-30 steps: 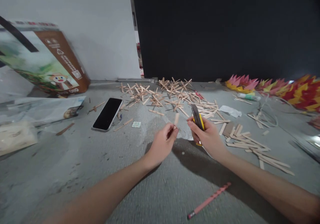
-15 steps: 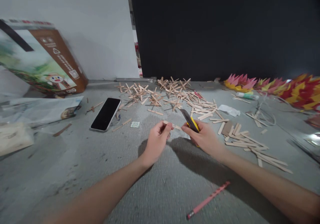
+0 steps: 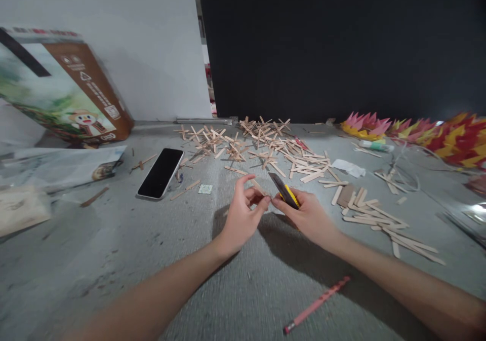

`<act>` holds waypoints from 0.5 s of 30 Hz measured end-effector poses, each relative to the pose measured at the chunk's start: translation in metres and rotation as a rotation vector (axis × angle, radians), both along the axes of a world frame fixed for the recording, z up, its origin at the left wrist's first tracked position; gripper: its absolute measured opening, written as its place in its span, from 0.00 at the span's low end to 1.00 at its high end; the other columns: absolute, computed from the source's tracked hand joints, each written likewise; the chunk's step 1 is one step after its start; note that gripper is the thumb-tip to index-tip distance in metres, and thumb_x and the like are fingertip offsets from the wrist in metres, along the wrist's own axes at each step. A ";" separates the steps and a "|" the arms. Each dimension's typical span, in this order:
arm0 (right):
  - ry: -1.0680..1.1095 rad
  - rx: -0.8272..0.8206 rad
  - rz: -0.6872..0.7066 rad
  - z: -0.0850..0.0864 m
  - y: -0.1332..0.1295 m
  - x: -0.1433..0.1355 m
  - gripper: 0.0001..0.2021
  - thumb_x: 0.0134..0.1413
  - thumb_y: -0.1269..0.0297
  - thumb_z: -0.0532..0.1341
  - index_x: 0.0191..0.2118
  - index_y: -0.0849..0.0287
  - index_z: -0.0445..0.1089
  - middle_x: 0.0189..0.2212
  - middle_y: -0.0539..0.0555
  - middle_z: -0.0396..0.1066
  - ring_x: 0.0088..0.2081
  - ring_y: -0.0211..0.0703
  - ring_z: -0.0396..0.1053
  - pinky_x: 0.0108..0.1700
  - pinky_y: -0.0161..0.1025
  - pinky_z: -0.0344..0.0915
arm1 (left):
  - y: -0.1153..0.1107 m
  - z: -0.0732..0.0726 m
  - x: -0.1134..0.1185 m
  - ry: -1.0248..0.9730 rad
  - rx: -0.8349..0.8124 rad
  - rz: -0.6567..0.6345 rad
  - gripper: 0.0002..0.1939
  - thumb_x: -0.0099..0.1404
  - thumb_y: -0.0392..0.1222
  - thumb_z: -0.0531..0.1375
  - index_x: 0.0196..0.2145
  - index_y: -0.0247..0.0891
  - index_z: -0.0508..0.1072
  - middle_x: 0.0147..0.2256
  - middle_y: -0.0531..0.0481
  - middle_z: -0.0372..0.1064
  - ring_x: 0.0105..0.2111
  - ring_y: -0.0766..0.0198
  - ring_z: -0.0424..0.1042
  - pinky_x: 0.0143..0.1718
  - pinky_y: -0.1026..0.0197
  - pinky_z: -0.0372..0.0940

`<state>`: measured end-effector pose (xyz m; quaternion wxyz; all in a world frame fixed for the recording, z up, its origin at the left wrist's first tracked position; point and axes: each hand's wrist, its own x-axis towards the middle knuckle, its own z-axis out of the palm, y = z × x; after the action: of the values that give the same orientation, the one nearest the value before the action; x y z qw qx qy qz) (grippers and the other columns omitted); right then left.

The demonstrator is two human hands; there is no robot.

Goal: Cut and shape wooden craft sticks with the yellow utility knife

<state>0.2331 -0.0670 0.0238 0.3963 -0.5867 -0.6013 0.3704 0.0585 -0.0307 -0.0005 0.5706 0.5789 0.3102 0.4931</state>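
A wooden stick (image 3: 258, 187) sits right of the phone (image 3: 161, 174), pinched by the left hand (image 3: 243, 210). Farther right of the phone, the right hand (image 3: 306, 210) grips a knife (image 3: 287, 194). A small square (image 3: 205, 189) lies between phone and left hand. Loose sticks (image 3: 261, 137) spread beyond the phone, rightward; a pencil (image 3: 318, 303) lies nearer, also rightward; a bag (image 3: 89, 95) stands to its left.

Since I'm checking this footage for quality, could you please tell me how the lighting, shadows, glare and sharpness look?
Head view: dim, greyish light, with a dark shadow below the right hand and along the right forearm; head view: bright glare at the right edge; head view: paper flowers somewhat soft, printed package seemingly stretched.
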 end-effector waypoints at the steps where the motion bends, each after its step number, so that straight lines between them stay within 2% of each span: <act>1: -0.014 0.004 0.000 0.001 0.001 0.001 0.16 0.61 0.48 0.63 0.35 0.57 0.70 0.17 0.42 0.58 0.19 0.35 0.53 0.23 0.34 0.52 | 0.000 -0.001 0.000 0.020 0.024 0.024 0.31 0.69 0.44 0.64 0.62 0.41 0.53 0.34 0.53 0.72 0.34 0.63 0.73 0.40 0.60 0.66; 3: -0.036 0.017 -0.011 0.003 0.003 0.005 0.15 0.62 0.48 0.62 0.38 0.56 0.68 0.17 0.42 0.58 0.18 0.35 0.55 0.23 0.34 0.53 | 0.001 -0.003 -0.001 0.118 0.077 0.019 0.32 0.69 0.41 0.63 0.64 0.41 0.52 0.33 0.53 0.73 0.35 0.62 0.74 0.42 0.59 0.66; 5: -0.040 0.039 -0.027 0.007 0.007 0.011 0.15 0.63 0.48 0.61 0.43 0.55 0.66 0.18 0.40 0.58 0.18 0.35 0.55 0.23 0.34 0.53 | 0.001 -0.007 -0.001 0.294 0.135 -0.039 0.28 0.68 0.38 0.62 0.62 0.41 0.59 0.33 0.52 0.73 0.36 0.60 0.74 0.43 0.57 0.67; 7: -0.034 0.057 -0.024 0.014 0.011 0.019 0.18 0.65 0.47 0.60 0.50 0.54 0.62 0.18 0.39 0.56 0.17 0.35 0.54 0.22 0.33 0.52 | 0.000 -0.011 -0.001 0.507 0.224 -0.072 0.22 0.66 0.37 0.64 0.57 0.42 0.68 0.38 0.49 0.75 0.43 0.56 0.75 0.48 0.53 0.67; 9: -0.072 0.056 0.029 0.025 0.013 0.027 0.18 0.68 0.48 0.57 0.54 0.53 0.59 0.19 0.39 0.56 0.17 0.35 0.54 0.22 0.33 0.51 | -0.001 -0.014 0.000 0.697 0.347 -0.025 0.20 0.63 0.41 0.68 0.52 0.42 0.73 0.47 0.44 0.74 0.53 0.50 0.70 0.55 0.48 0.64; 12: -0.323 0.053 0.135 0.046 0.010 0.039 0.14 0.69 0.52 0.56 0.53 0.53 0.63 0.24 0.43 0.64 0.20 0.35 0.59 0.25 0.34 0.54 | -0.004 -0.013 0.000 0.890 0.478 0.044 0.25 0.60 0.48 0.71 0.54 0.43 0.75 0.55 0.43 0.69 0.60 0.45 0.63 0.61 0.43 0.60; 15: -0.614 0.036 0.277 0.068 0.005 0.049 0.12 0.69 0.54 0.57 0.51 0.51 0.70 0.26 0.47 0.70 0.23 0.37 0.64 0.29 0.34 0.56 | -0.008 -0.009 0.000 0.987 0.535 0.037 0.21 0.64 0.52 0.69 0.53 0.46 0.78 0.56 0.46 0.69 0.59 0.47 0.64 0.60 0.43 0.59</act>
<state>0.2826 -0.0624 0.0919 0.1527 -0.5764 -0.7731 0.2162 0.0585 -0.0389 -0.0091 0.1824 0.8600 0.4148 0.2348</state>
